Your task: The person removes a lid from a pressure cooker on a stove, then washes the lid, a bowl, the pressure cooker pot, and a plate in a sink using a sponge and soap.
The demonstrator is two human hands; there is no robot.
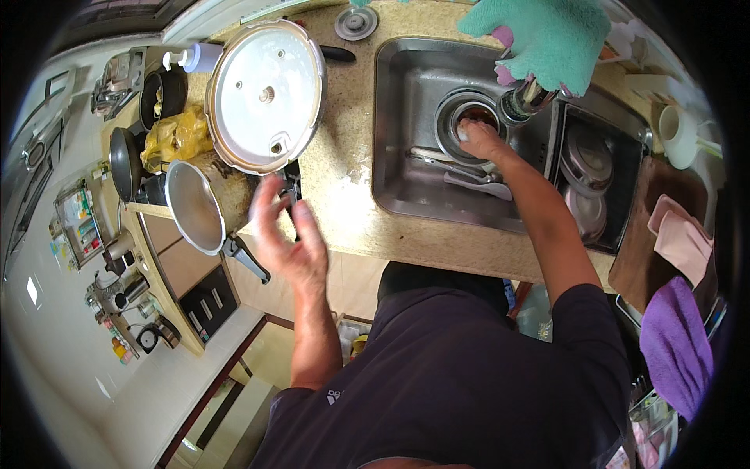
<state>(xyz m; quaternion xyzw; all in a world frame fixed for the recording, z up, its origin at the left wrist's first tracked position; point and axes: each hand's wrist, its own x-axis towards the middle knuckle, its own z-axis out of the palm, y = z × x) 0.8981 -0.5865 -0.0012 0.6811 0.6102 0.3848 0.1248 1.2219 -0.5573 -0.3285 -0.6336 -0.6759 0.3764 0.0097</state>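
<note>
My right hand (481,139) reaches into a small metal bowl (456,117) that sits inside a larger steel bowl (443,143) in the sink (404,111). Something whitish shows at its fingertips; what it is cannot be made out. Brownish contents show in the small bowl. My left hand (291,234), blurred and empty with its fingers apart, is raised in front of the counter edge, just below the round pressure cooker lid (258,117). Left of that hand is the open pressure cooker pot (196,206) with a black handle. Metal utensils (433,157) lie in the sink beside the bowls.
A teal cloth (545,41) hangs over the faucet area. Stacked steel containers (586,161) stand in the right basin. A sink strainer (355,23) and a black handle (338,54) lie behind. At left are a yellow plastic bag (179,138), dark pans (125,164) and a pump bottle (202,58).
</note>
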